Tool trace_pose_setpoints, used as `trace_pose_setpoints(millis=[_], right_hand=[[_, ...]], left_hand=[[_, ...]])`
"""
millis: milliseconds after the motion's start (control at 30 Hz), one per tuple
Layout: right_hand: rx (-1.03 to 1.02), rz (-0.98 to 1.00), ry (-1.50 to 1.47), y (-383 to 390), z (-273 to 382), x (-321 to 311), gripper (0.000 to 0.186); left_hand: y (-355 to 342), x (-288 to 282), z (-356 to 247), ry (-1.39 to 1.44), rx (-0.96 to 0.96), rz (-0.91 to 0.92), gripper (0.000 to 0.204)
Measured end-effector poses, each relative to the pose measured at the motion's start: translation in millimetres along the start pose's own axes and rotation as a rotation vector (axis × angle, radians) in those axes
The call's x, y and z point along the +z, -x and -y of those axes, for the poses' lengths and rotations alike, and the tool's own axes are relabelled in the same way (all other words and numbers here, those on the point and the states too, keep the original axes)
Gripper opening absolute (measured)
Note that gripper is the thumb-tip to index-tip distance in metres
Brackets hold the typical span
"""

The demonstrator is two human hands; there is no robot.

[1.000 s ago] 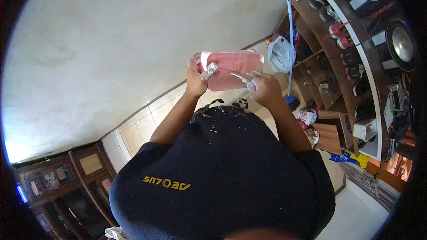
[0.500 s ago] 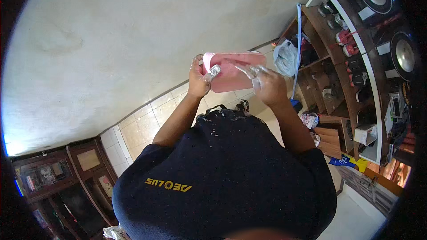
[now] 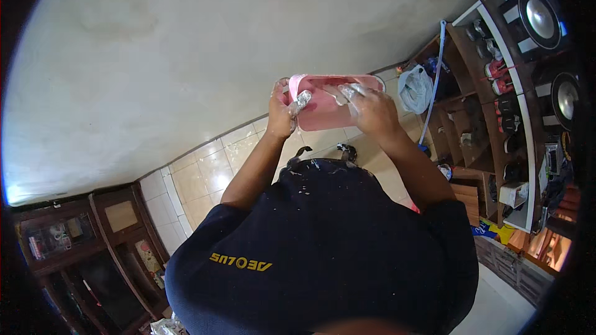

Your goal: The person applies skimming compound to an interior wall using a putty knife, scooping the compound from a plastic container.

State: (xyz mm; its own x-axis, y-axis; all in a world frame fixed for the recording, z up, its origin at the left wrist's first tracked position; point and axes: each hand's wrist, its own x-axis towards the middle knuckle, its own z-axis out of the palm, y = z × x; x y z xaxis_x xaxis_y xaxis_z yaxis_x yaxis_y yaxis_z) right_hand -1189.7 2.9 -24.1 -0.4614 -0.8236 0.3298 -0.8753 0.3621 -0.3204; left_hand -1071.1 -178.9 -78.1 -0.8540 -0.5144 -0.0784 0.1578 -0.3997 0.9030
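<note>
**Scraper at the tub: a firm left hold, a light right hand**

Largest first: a pale, patchy wall (image 3: pixel 205 31) fills the upper left of our view. Shelves (image 3: pixel 456 133) with shoes stand off to the right, and a tiled floor (image 3: pixel 239 155) shows below the tub.

The pink tub (image 3: pixel 326 119) is held up in front of us, between the two hands, above the floor and apart from the wall. With nothing visible beneath to carry it, we judge a steady left hold matters most.

Left hand (image 3: pixel 284 108): clamped on the tub's left end, thumb over the rim, fingers round the outside. Best to brace here, so a push from the right does not tip the tub.

Right hand (image 3: pixel 377 113): over the tub's inner face, fingers bunched on a thin flat scraper (image 3: pixel 336 94). It looks pinched; we cannot see the whole grip. We would lay the blade nearly flat, press evenly and stroke away from the left thumb.

Smallest: white smears (image 3: pixel 303 98) on that thumb. Likely slippery; worth a wipe.
</note>
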Motion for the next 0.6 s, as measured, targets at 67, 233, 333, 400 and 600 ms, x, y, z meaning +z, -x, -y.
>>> trace_pose_setpoints(millis=[67, 233, 333, 400, 600], right_hand=[[0.019, 0.16, 0.074, -4.5, 23.3, 13.4, 0.029], [0.045, 0.216, 0.044, -9.2, 63.0, 35.1, 0.029], [-0.029, 0.063, 0.125, -23.8, 71.9, 53.2, 0.028], [-0.093, -0.022, 0.168, -30.9, 76.7, 66.6, 0.03], [0.018, 0.196, 0.171, -18.4, 101.4, 86.0, 0.03]], left_hand=[[3.0, -17.4, -4.9, 0.002, 0.016, -0.014, 0.05], [13.3, -63.2, -17.0, -0.028, 0.017, -0.076, 0.045], [22.0, -83.8, -22.0, 0.059, -0.025, -0.053, 0.044], [24.1, -91.2, -21.4, 0.048, 0.011, -0.054, 0.046], [26.6, -115.5, -17.4, 0.106, 0.05, -0.094, 0.049]])
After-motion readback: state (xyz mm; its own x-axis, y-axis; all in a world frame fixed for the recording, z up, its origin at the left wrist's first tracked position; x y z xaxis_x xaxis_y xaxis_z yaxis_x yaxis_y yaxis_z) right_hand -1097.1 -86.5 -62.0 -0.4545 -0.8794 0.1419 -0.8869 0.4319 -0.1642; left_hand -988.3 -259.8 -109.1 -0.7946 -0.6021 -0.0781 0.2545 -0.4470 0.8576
